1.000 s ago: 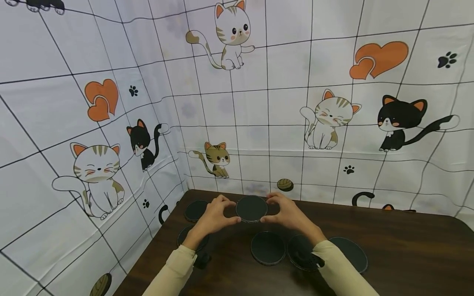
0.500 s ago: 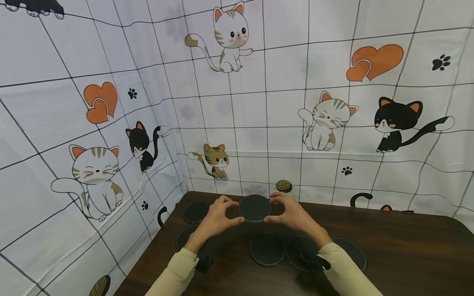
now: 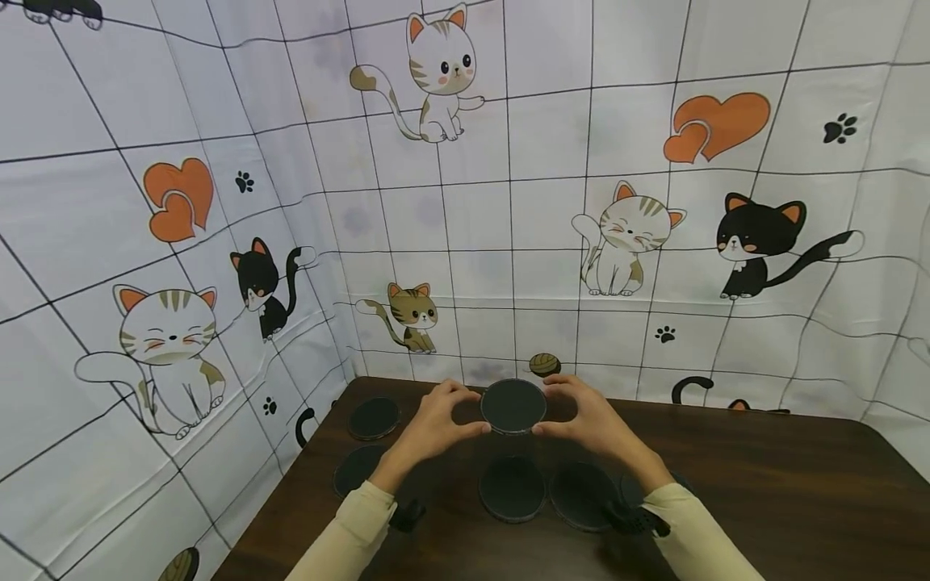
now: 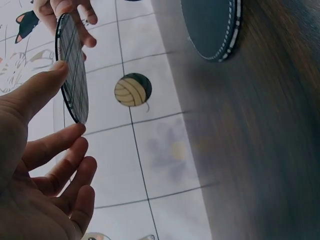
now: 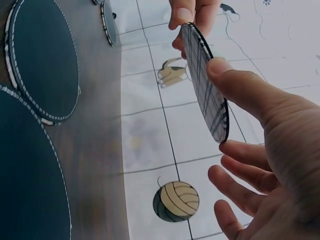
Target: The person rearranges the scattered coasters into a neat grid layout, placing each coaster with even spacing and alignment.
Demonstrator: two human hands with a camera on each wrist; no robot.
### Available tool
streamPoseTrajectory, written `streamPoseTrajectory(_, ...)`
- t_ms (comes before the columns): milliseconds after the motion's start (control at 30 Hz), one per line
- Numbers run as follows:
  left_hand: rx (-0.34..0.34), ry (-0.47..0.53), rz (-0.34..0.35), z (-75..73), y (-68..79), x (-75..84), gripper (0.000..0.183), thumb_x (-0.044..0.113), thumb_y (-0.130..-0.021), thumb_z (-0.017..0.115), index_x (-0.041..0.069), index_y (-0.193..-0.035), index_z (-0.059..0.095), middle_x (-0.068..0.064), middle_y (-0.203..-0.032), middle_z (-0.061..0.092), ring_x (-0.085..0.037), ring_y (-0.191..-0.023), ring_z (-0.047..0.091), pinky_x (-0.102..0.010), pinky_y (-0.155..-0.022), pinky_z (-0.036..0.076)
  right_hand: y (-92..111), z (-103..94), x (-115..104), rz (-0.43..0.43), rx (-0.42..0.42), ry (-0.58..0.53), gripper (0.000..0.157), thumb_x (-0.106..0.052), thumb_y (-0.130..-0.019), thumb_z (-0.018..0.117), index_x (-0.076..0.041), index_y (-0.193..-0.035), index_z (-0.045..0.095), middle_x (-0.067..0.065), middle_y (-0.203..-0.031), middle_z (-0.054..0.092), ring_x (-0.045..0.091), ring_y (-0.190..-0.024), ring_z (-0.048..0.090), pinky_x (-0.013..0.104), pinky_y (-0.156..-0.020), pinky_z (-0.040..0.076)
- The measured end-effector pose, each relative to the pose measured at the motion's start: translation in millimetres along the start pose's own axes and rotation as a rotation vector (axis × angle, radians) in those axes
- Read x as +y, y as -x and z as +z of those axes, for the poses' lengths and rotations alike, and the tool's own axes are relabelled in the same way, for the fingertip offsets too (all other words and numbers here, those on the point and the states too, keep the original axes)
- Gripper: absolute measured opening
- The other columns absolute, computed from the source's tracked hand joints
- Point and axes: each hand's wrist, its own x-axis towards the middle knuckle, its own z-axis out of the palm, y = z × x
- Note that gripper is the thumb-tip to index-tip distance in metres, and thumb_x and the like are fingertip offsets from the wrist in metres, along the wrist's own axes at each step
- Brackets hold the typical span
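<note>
A round dark coaster (image 3: 513, 406) is held up over the far part of the table, its dark face toward the head camera. My left hand (image 3: 433, 424) pinches its left edge between thumb and fingertips. On the opposite edge, my right hand (image 3: 587, 415) pinches it the same way. Both wrist views show the plaid underside of the coaster (image 4: 75, 70) and its stitched rim. In the right wrist view the thumb (image 5: 235, 82) presses on the rim, while the lower fingers are loosely curled off it.
More dark coasters lie on the brown wooden table (image 3: 763, 484): two at left, one far (image 3: 374, 418) and one nearer (image 3: 358, 470), and others in the middle (image 3: 513, 489) and beside it (image 3: 581, 496). My right forearm partly covers another. A cat-printed white sheet (image 3: 545, 218) hangs behind.
Both hands have carried the coaster a little to the right, keeping their grip on it. The head view has turned slightly right. The coasters on the table have stayed in place.
</note>
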Motion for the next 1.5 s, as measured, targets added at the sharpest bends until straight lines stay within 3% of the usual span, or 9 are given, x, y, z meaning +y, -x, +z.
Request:
streamPoseTrajectory(267, -0.017, -0.003, 0.040, 7.6, -9.2, 8.4, 0.051, 0.040, -0.088, 0.082, 0.010, -0.128, 0.070, -0.001, -0.114, 0.053, -0.022, -0.106, 0.051, -0.050, -0.095, 0.036, 7, -8.6, 9, -0.041, 0.054, 0.018, 0.067, -0.039, -0.078, 0.090, -0.001, -0.127, 0.067, 0.014, -0.144, 0.052, 0.039, -0.131, 0.050, 0.060, -0.098, 0.045)
streamPoseTrajectory(467, -0.027, 0.002, 0.023, 11.1, -9.3, 13.6, 0.051, 0.039, -0.087, 0.084, 0.011, -0.126, 0.071, -0.002, -0.117, 0.054, -0.024, -0.110, 0.050, -0.051, -0.096, 0.038, 13, -9.9, 16, -0.032, 0.044, 0.010, 0.065, -0.041, -0.078, 0.090, -0.003, -0.125, 0.068, 0.015, -0.145, 0.052, 0.040, -0.133, 0.047, 0.061, -0.098, 0.044)
streamPoseTrajectory(667, -0.040, 0.008, 0.050, 19.6, -10.6, 17.6, 0.052, 0.040, -0.087, 0.083, 0.007, -0.125, 0.070, -0.006, -0.120, 0.055, -0.027, -0.112, 0.052, -0.054, -0.098, 0.039, 21, -17.5, 18, -0.036, 0.048, 0.042, 0.066, -0.042, -0.078, 0.089, -0.003, -0.127, 0.068, 0.014, -0.145, 0.052, 0.039, -0.131, 0.049, 0.060, -0.098, 0.045)
streamPoseTrajectory(867, -0.043, 0.037, 0.045, 28.4, -10.2, 21.9, 0.051, 0.041, -0.087, 0.083, 0.009, -0.125, 0.071, -0.001, -0.114, 0.054, -0.022, -0.105, 0.050, -0.049, -0.093, 0.044, 27, -27.5, 16, -0.022, 0.040, 0.043, 0.069, -0.044, -0.078, 0.089, -0.004, -0.130, 0.067, 0.012, -0.141, 0.055, 0.037, -0.125, 0.054, 0.059, -0.095, 0.046)
streamPoseTrajectory(1000, -0.041, 0.045, 0.041, 33.2, -11.3, 26.3, 0.052, 0.045, -0.087, 0.082, 0.011, -0.125, 0.071, 0.001, -0.115, 0.053, -0.021, -0.105, 0.049, -0.048, -0.092, 0.045, 31, -33.0, 18, -0.029, 0.034, 0.059, 0.064, -0.044, -0.078, 0.089, -0.003, -0.123, 0.070, 0.012, -0.142, 0.053, 0.038, -0.126, 0.053, 0.059, -0.096, 0.046)
streamPoseTrajectory(1300, -0.010, -0.009, 0.079, 56.2, -14.8, 44.1, 0.053, 0.048, -0.084, 0.084, 0.012, -0.122, 0.073, 0.002, -0.116, 0.054, -0.020, -0.106, 0.050, -0.045, -0.093, 0.047, 57, -47.1, 28, -0.059, 0.045, 0.105, 0.062, -0.042, -0.078, 0.089, -0.001, -0.120, 0.070, 0.014, -0.143, 0.053, 0.042, -0.129, 0.050, 0.060, -0.095, 0.047)
streamPoseTrajectory(1500, 0.008, -0.042, 0.111, 66.2, -9.0, 54.8, 0.052, 0.049, -0.083, 0.084, 0.013, -0.119, 0.073, 0.002, -0.115, 0.055, -0.019, -0.106, 0.052, -0.046, -0.094, 0.048, 75, -50.8, 33, -0.047, 0.051, 0.118, 0.060, -0.044, -0.077, 0.089, -0.005, -0.119, 0.071, 0.010, -0.142, 0.054, 0.040, -0.129, 0.051, 0.059, -0.093, 0.049)
